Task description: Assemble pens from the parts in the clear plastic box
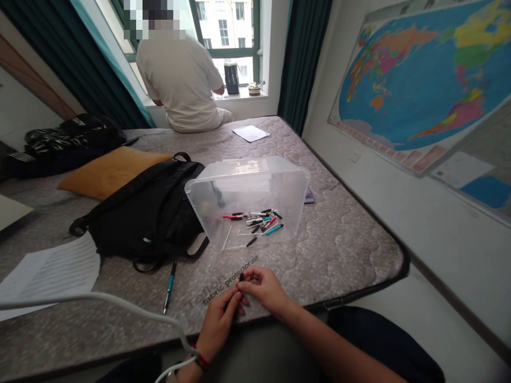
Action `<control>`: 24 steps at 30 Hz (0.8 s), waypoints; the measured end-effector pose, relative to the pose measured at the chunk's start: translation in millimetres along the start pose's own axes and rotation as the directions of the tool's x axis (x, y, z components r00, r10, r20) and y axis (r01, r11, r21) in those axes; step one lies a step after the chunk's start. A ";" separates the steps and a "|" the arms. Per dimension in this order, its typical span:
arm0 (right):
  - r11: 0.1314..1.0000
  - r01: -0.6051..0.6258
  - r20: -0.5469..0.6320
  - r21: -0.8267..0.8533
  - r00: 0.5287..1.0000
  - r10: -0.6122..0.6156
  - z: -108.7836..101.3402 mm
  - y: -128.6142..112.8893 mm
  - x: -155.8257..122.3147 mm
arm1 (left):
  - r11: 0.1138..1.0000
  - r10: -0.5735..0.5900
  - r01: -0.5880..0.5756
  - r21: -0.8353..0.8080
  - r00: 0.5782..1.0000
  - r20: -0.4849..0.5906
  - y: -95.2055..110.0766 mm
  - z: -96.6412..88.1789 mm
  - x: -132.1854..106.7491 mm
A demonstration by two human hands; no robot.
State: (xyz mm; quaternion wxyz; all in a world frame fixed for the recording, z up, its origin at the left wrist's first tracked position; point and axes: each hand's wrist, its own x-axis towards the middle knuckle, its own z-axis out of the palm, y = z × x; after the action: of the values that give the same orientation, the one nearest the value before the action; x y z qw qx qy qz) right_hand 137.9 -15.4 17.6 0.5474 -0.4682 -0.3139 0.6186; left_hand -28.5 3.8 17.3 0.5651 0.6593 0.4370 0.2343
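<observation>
My left hand (pixel 219 319) and my right hand (pixel 264 290) meet at the near edge of the mattress (pixel 339 250). Together their fingers pinch a small black pen (pixel 240 278), and both are closed on it. Just beyond them stands a clear plastic bin (pixel 247 199) with several pens (pixel 259 221) and pen parts inside. A teal pen (pixel 170 287) lies loose on the mattress to the left of my hands.
A black backpack (pixel 147 213) lies left of the bin, with an orange pillow (pixel 107 170) behind it. Printed sheets (pixel 51 274) lie at the left, crossed by a white cable (pixel 120 306). A person (pixel 179 80) sits at the window, back turned. A world map (pixel 423 74) hangs on the right wall.
</observation>
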 end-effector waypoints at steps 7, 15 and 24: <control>0.988 0.067 0.043 -0.140 0.997 -0.062 1.7 9.1 -7.0 | 0.995 0.008 -0.007 -0.101 1.000 0.013 1.3 6.1 -8.1; 0.998 0.056 0.119 -0.004 0.991 -0.055 13.3 -2.3 -29.1 | 0.993 0.024 -0.032 -0.116 0.997 -0.075 -19.4 -1.2 -14.5; 0.991 0.099 0.145 -0.088 0.986 -0.086 -3.9 9.3 -23.7 | 0.999 0.009 -0.011 -0.037 0.999 -0.053 -6.0 10.6 -22.4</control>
State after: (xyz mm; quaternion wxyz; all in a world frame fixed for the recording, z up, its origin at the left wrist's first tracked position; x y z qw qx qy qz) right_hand 137.0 -40.8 13.5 0.5294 -0.4337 -0.4020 0.6083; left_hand -33.2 -20.9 13.1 0.5643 0.6445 0.4441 0.2624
